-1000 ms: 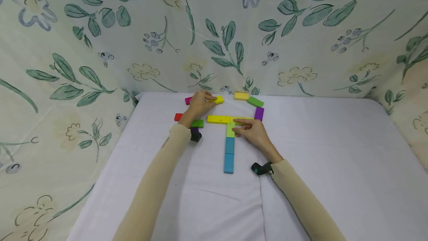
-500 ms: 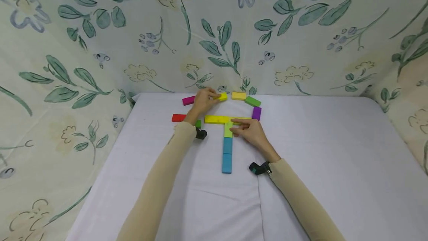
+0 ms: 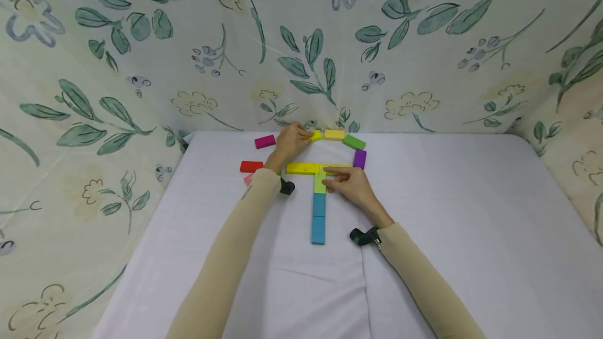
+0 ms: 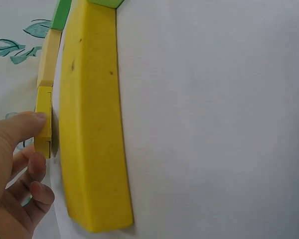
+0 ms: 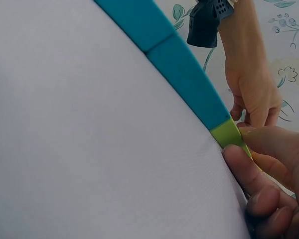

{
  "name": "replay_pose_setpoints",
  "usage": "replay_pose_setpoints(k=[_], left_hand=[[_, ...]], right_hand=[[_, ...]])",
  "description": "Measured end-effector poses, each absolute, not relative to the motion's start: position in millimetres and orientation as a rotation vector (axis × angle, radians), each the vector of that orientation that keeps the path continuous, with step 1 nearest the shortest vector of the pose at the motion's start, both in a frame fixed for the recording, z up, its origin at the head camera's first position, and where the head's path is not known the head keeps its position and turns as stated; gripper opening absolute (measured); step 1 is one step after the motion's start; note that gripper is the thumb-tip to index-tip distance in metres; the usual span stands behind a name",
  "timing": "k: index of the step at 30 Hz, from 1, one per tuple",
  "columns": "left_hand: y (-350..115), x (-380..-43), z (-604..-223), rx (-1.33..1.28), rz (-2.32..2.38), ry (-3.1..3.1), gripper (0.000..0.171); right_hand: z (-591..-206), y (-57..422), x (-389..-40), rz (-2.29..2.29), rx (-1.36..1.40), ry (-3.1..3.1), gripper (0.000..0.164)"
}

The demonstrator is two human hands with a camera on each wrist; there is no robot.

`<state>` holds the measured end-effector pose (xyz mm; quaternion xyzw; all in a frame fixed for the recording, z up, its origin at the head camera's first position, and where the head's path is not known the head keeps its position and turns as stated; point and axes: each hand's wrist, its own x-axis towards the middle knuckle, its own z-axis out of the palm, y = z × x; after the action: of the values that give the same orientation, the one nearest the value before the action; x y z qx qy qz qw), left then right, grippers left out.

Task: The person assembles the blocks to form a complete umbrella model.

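In the head view, my left hand [image 3: 290, 144] pinches a small yellow block [image 3: 316, 135] between thumb and fingers. That block's end meets a pale yellow block [image 3: 334, 134], as the left wrist view also shows. My right hand [image 3: 353, 186] holds a lime green block [image 5: 226, 133] by its sides, at the top of a stem of two blue blocks [image 3: 319, 204]. Yellow blocks [image 3: 302, 168] form a crossbar above that stem. The right fingers partly cover the crossbar's right part.
A green block [image 3: 354, 142] and a purple block [image 3: 360, 159] continue the curve on the right. Left of the left hand lie a magenta block [image 3: 265, 142], a red block [image 3: 252, 166] and a partly hidden pink block [image 3: 248, 179]. Floral cloth [image 3: 405, 67] hangs behind the white-covered table [image 3: 447, 213].
My left hand has slid the yellow block rightward up to the pale yellow one, uncovering more of the magenta and red blocks. The right hand stays in place. The head view has shifted slightly.
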<state>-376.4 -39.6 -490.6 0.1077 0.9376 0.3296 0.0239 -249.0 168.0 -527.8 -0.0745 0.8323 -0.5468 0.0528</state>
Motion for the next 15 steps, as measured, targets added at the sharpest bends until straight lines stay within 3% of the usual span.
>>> replay_pose_setpoints(k=[15], left_hand=[[-44.8, -375.8, -493.5, 0.310, 1.027, 2.872, 0.032]], right_hand=[[-529.2, 168.9, -249.4, -1.658, -0.233, 2.530, 0.037]])
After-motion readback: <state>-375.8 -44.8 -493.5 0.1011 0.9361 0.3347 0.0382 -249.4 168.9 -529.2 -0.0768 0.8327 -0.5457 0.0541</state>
